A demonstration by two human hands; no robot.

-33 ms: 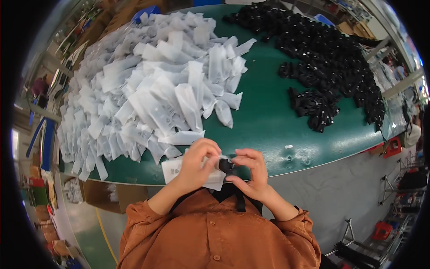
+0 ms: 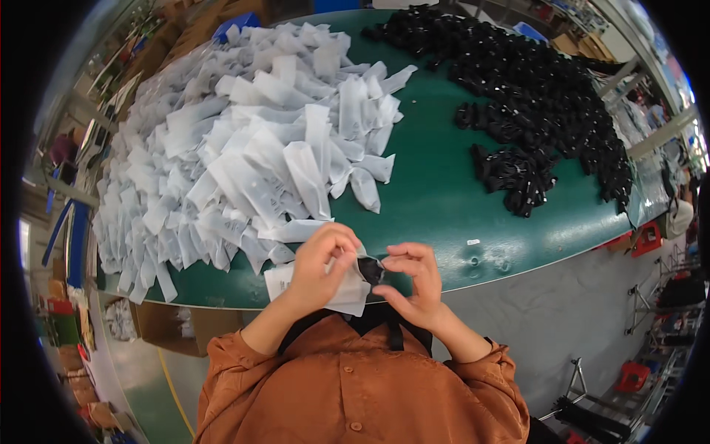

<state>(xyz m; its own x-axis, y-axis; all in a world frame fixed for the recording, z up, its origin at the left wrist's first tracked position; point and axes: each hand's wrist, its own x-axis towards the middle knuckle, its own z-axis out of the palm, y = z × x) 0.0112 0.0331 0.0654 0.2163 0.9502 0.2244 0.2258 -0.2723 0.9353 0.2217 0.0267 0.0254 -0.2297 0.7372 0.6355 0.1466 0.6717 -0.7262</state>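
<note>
My left hand (image 2: 322, 263) grips a small white translucent bag (image 2: 346, 294) at its open end, just over the near edge of the green table (image 2: 436, 200). My right hand (image 2: 416, 285) pinches a small black part (image 2: 372, 271) at the mouth of that bag; the part is half hidden by my fingers. Both hands are close to my chest, touching the same bag. A big heap of white bags (image 2: 244, 148) lies just beyond my left hand.
A wide pile of small black parts (image 2: 532, 89) covers the far right of the table. A bare green strip runs between the two piles. Grey floor, red stools and metal racks lie to the right; boxes stand at the left.
</note>
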